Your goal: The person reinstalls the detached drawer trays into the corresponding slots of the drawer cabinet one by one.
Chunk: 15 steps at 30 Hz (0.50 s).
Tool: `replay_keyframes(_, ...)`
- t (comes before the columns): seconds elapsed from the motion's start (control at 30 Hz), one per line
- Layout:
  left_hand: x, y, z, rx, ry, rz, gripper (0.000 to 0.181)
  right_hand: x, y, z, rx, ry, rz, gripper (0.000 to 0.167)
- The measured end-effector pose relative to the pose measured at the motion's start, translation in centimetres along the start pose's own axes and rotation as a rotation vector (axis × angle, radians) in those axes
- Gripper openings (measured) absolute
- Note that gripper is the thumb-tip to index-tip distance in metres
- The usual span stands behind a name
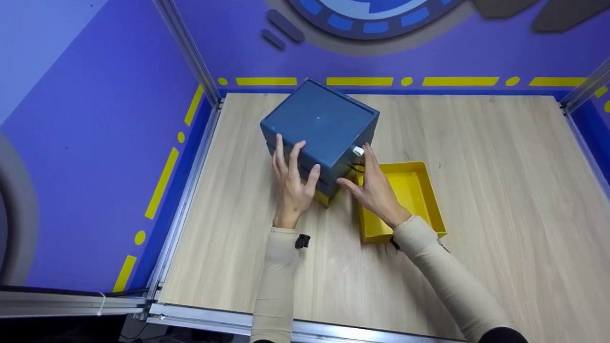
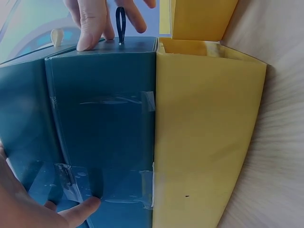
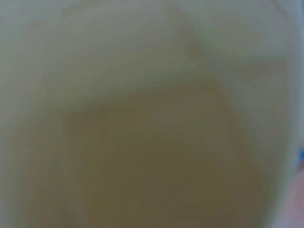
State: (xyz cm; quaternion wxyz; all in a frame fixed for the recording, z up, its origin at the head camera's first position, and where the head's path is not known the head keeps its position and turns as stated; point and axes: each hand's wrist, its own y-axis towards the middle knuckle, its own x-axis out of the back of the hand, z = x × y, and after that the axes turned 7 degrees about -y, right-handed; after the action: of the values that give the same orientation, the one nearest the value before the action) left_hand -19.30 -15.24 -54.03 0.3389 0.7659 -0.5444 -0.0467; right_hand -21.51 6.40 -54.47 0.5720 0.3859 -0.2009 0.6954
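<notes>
So the main thing here is the pair of dark blue boxes, one stacked on the other, sitting on top of a yellow box toward the left of the tabletop. A shallow yellow tray sits just to the right.

The left hand has its fingers spread and fairly straight against the near-left face, tips around the top edge. The right hand is on the right-hand side by the white tab and black loop, thumb apart from the fingers. Neither is clamped on anything that I can see — looks like flat contact. The right wrist view is just blur, so it's no help.

Handling-wise, I'd guess stiff board or plastic, bulky more than heavy, and a bit slick on those smooth faces. Clear tape runs over the seam between the blue ones, but I wouldn't trust it with the weight. I'd go palms flat on opposite sides, low enough to catch the bottom blue box — and skip lifting by the tab or loop, since those look flimsy and something might slide out.
</notes>
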Motion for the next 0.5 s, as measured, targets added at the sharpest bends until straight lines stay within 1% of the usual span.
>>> replay_keyframes(0.17, 0.1, -0.3, 0.0, 0.007, 0.006, 0.018, 0.068, 0.5, -0.3, -0.5, -0.029, 0.011, 0.052, 0.102)
replay_keyframes(0.33, 0.3, -0.1, -0.1, 0.007, 0.011, 0.024, 0.071, 2.4, -0.3, -0.7, -0.076, 0.034, 0.155, 0.084)
replay_keyframes(0.4, 0.2, -0.1, -0.1, 0.009, 0.006, 0.025, 0.072, 3.4, -0.5, -0.8, -0.105, 0.081, 0.201, 0.078)
replay_keyframes(0.5, 0.2, -0.2, 0.0, 0.016, -0.003, 0.026, 0.074, 5.0, -1.2, -0.9, -0.160, 0.170, 0.264, 0.075)
